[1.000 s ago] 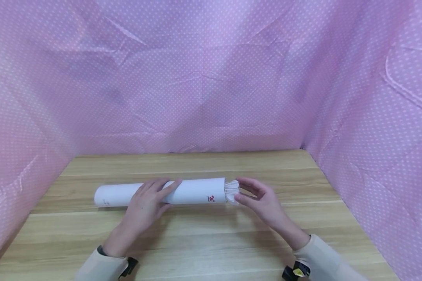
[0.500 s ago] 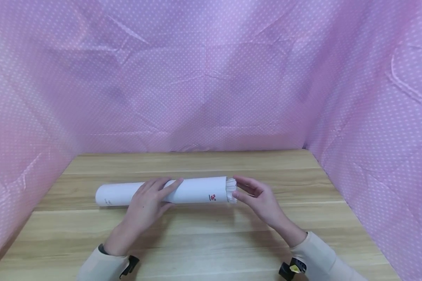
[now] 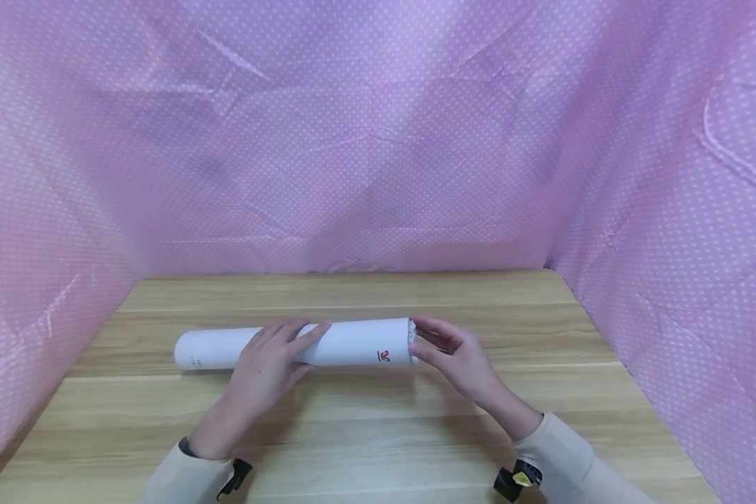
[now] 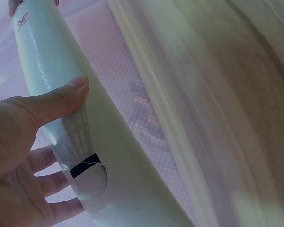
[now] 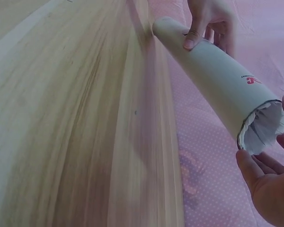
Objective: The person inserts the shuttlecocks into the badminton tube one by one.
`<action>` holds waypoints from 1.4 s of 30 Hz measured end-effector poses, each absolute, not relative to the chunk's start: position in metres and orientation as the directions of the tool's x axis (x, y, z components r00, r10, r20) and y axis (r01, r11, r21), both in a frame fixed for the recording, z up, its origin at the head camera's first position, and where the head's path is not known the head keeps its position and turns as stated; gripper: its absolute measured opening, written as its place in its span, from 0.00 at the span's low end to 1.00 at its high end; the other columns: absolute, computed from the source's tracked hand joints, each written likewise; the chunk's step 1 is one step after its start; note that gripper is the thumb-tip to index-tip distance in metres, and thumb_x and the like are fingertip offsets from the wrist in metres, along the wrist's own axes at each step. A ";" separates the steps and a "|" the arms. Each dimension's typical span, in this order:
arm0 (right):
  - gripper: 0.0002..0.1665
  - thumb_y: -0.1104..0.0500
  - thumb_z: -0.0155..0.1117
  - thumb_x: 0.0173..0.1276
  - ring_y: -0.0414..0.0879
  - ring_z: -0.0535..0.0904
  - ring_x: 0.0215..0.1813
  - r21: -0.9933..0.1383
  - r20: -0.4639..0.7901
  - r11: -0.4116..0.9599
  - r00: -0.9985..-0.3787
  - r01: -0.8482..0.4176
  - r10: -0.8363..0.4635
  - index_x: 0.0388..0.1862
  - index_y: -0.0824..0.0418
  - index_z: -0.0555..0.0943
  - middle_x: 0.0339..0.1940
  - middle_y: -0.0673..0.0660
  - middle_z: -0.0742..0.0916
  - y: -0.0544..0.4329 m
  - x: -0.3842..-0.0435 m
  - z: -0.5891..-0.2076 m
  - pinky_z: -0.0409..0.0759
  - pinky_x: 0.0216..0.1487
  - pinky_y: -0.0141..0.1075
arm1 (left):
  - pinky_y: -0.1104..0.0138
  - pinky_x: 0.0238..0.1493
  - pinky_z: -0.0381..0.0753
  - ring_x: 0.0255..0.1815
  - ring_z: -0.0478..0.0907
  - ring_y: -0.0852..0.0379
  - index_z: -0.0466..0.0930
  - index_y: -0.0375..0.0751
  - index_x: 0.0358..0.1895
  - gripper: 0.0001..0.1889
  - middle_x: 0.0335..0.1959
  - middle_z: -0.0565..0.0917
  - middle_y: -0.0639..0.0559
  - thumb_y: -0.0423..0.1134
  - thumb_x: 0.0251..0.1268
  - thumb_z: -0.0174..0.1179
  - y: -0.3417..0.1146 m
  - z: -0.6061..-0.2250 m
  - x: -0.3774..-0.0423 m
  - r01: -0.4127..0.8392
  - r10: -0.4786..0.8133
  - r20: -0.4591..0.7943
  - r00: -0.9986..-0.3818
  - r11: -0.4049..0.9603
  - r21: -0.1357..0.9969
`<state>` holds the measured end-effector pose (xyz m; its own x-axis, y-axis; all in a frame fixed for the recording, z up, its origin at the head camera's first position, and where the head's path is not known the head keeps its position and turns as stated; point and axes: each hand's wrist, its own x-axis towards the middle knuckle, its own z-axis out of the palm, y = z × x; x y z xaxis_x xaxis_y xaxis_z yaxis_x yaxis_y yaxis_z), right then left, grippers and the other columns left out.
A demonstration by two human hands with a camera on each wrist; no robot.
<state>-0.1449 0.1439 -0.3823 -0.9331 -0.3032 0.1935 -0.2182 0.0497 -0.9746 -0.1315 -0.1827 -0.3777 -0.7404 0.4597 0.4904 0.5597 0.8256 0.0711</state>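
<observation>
A long white shuttlecock tube (image 3: 359, 341) lies sideways, with a red logo near its right mouth. My left hand (image 3: 264, 367) grips the tube's middle, thumb on the near side and fingers over the top. In the left wrist view a printed shuttlecock picture (image 4: 87, 165) shows under that hand (image 4: 14, 146). At the right mouth, the white feather skirt of a shuttlecock (image 5: 262, 130) barely sticks out past the rim. My right hand (image 3: 456, 360) holds that feather edge between thumb and fingers, close against the rim. How many shuttlecocks are inside is hidden.
The wooden table (image 3: 365, 448) has pale grain and carries the tube near its middle. Pink dotted cloth (image 3: 365, 154) hangs behind and on both sides. Black wrist straps with small devices (image 3: 518, 479) sit at both cuffs.
The shuttlecock has slid left into the tube, so much less of its feathers shows. My right hand has moved left with it; my left hand keeps its grip on the tube.
</observation>
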 end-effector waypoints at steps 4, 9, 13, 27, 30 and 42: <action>0.31 0.62 0.72 0.67 0.55 0.75 0.68 -0.976 0.187 0.045 -0.929 -0.212 -0.319 0.67 0.66 0.76 0.66 0.61 0.80 0.148 -0.145 -0.381 0.80 0.61 0.37 | 0.44 0.59 0.78 0.56 0.78 0.38 0.75 0.54 0.70 0.44 0.58 0.80 0.41 0.39 0.42 0.82 -0.183 -0.377 -0.131 0.555 0.457 0.482 -0.748 0.829 0.074; 0.30 0.63 0.72 0.66 0.54 0.78 0.65 -0.977 0.191 0.033 -0.928 -0.213 -0.320 0.66 0.66 0.77 0.63 0.60 0.82 0.150 -0.145 -0.381 0.81 0.59 0.39 | 0.44 0.59 0.78 0.56 0.78 0.38 0.74 0.55 0.71 0.45 0.57 0.80 0.41 0.39 0.41 0.83 -0.185 -0.377 -0.131 0.562 0.461 0.493 -0.738 0.824 0.071; 0.28 0.63 0.72 0.66 0.53 0.78 0.64 -0.972 0.207 0.043 -0.928 -0.231 -0.310 0.64 0.64 0.79 0.62 0.59 0.83 0.148 -0.144 -0.380 0.82 0.59 0.39 | 0.45 0.59 0.78 0.56 0.78 0.39 0.74 0.55 0.71 0.46 0.57 0.80 0.41 0.38 0.41 0.83 -0.185 -0.376 -0.130 0.564 0.464 0.489 -0.739 0.823 0.072; 0.26 0.65 0.68 0.69 0.57 0.78 0.65 -0.954 0.269 0.038 -0.908 -0.297 -0.322 0.65 0.69 0.77 0.63 0.65 0.81 0.141 -0.143 -0.383 0.82 0.58 0.39 | 0.45 0.59 0.79 0.55 0.78 0.38 0.76 0.53 0.69 0.44 0.57 0.81 0.40 0.37 0.41 0.83 -0.183 -0.373 -0.129 0.559 0.456 0.497 -0.738 0.826 0.072; 0.26 0.65 0.68 0.69 0.57 0.78 0.65 -0.954 0.263 0.054 -0.911 -0.294 -0.316 0.65 0.67 0.78 0.64 0.64 0.81 0.141 -0.144 -0.383 0.82 0.58 0.39 | 0.44 0.60 0.78 0.56 0.78 0.37 0.76 0.53 0.69 0.44 0.57 0.81 0.39 0.37 0.41 0.82 -0.183 -0.372 -0.130 0.559 0.456 0.492 -0.741 0.826 0.075; 0.27 0.63 0.69 0.69 0.57 0.77 0.65 -0.958 0.234 0.090 -0.924 -0.272 -0.303 0.66 0.65 0.77 0.65 0.62 0.81 0.144 -0.153 -0.386 0.81 0.59 0.38 | 0.43 0.60 0.77 0.58 0.77 0.36 0.75 0.53 0.70 0.44 0.59 0.80 0.39 0.37 0.44 0.82 -0.182 -0.373 -0.140 0.550 0.454 0.472 -0.756 0.831 0.080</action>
<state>-0.1533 0.1443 -0.3864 -0.9239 -0.3029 0.2339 -0.2722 0.0904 -0.9580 -0.1403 -0.1825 -0.3731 -0.7556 0.4544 0.4719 0.5500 0.8313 0.0802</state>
